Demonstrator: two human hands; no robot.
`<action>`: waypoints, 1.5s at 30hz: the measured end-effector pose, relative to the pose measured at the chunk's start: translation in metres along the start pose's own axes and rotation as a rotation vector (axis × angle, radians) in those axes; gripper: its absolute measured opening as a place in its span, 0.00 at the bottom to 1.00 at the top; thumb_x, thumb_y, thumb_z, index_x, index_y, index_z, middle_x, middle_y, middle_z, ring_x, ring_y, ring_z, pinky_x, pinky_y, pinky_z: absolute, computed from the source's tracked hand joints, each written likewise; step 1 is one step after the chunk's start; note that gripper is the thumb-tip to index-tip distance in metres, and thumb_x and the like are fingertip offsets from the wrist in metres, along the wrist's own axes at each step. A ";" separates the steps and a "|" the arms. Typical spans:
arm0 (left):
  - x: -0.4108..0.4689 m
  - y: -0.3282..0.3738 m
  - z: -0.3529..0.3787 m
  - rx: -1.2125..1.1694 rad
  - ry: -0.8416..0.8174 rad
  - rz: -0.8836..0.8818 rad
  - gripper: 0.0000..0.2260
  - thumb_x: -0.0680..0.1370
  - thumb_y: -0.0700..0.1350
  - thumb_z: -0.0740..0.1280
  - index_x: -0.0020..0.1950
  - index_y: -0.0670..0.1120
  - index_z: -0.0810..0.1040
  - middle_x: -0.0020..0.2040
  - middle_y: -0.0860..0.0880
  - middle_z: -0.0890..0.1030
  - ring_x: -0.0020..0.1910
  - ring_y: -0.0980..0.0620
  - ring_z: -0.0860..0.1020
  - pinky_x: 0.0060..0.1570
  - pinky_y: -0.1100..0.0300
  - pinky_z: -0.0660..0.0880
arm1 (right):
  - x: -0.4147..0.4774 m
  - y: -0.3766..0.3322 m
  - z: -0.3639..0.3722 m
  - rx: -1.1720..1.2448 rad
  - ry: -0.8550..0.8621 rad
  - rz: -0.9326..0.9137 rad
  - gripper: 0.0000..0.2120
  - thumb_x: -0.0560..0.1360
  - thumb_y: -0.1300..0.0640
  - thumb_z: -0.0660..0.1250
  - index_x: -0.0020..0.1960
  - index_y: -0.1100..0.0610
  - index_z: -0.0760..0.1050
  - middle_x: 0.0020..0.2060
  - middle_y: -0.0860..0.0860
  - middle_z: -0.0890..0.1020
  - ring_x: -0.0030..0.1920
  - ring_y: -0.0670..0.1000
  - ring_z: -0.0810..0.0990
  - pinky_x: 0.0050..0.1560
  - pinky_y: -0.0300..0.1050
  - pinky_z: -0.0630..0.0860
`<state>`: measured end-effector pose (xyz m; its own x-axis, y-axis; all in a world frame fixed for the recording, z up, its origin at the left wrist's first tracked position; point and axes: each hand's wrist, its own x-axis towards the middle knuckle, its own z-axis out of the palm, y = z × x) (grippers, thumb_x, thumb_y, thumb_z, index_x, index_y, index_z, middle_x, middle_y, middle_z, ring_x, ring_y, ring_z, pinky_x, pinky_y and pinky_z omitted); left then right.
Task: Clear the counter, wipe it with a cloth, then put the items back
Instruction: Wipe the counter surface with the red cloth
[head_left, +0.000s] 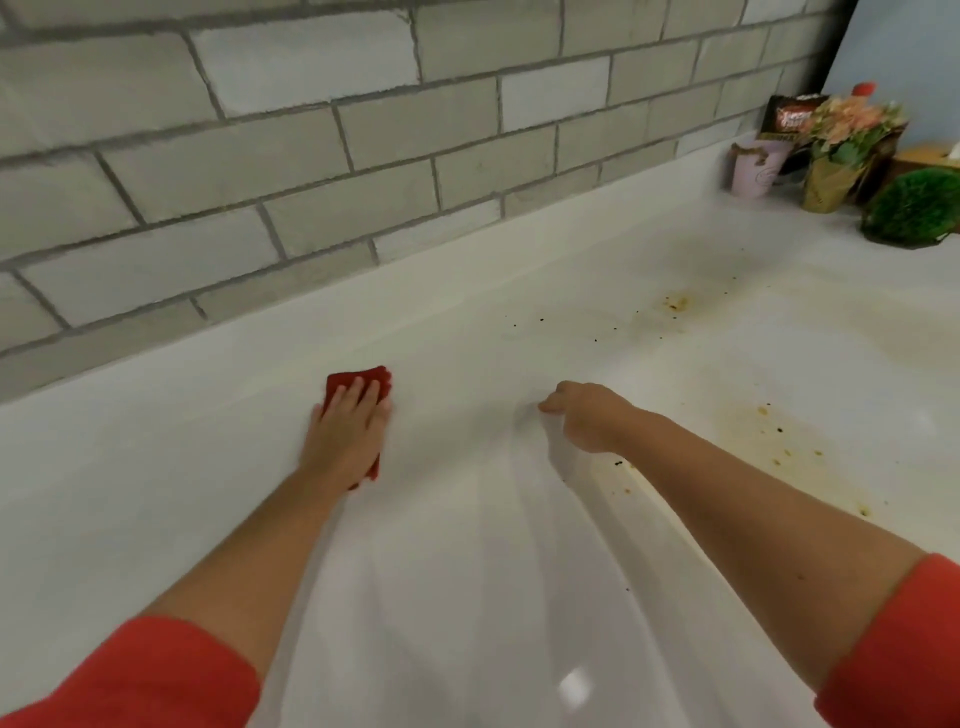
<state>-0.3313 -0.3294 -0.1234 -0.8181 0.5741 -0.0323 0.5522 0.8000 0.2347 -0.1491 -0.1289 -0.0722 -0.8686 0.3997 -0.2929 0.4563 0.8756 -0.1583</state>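
Two hands are on the white counter (467, 571), seen from my head. My left hand (345, 431) lies flat, fingers straight and together, pressing the red cloth (358, 378) so it drags evenly. My right hand (587, 415), fingers loosely curled round nothing, seems to brace me. Right of those fingers, brown stains (779, 431) await wiping. Far beyond them, the cleared items (831, 150) cluster by the grey brick wall (311, 156).

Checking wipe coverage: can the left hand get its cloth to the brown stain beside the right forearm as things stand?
Probably not directly: the left hand presses the red cloth well to the left, and the right forearm lies between it and the stain.
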 end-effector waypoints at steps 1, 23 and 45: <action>0.012 -0.004 -0.001 -0.001 0.008 -0.020 0.23 0.82 0.54 0.45 0.77 0.49 0.53 0.78 0.49 0.51 0.77 0.50 0.49 0.74 0.51 0.46 | 0.000 0.001 0.001 0.019 0.005 0.001 0.24 0.77 0.69 0.49 0.71 0.58 0.67 0.67 0.56 0.68 0.67 0.57 0.68 0.64 0.45 0.66; -0.139 0.121 0.030 -0.031 -0.138 0.535 0.22 0.82 0.54 0.43 0.76 0.55 0.49 0.77 0.59 0.46 0.75 0.62 0.41 0.73 0.60 0.36 | -0.008 0.011 -0.004 0.138 -0.025 -0.031 0.25 0.79 0.68 0.49 0.74 0.55 0.62 0.73 0.53 0.64 0.72 0.55 0.63 0.70 0.43 0.59; -0.206 0.164 0.044 0.051 -0.093 0.464 0.22 0.83 0.53 0.43 0.77 0.52 0.47 0.78 0.55 0.46 0.77 0.55 0.42 0.72 0.57 0.35 | -0.141 0.067 0.015 0.349 0.224 -0.010 0.19 0.80 0.63 0.52 0.68 0.55 0.71 0.66 0.52 0.73 0.66 0.52 0.71 0.64 0.43 0.67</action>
<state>-0.0651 -0.3085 -0.1214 -0.4665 0.8843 -0.0226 0.8650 0.4613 0.1974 0.0071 -0.1309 -0.0554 -0.8761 0.4748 -0.0838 0.4527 0.7504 -0.4816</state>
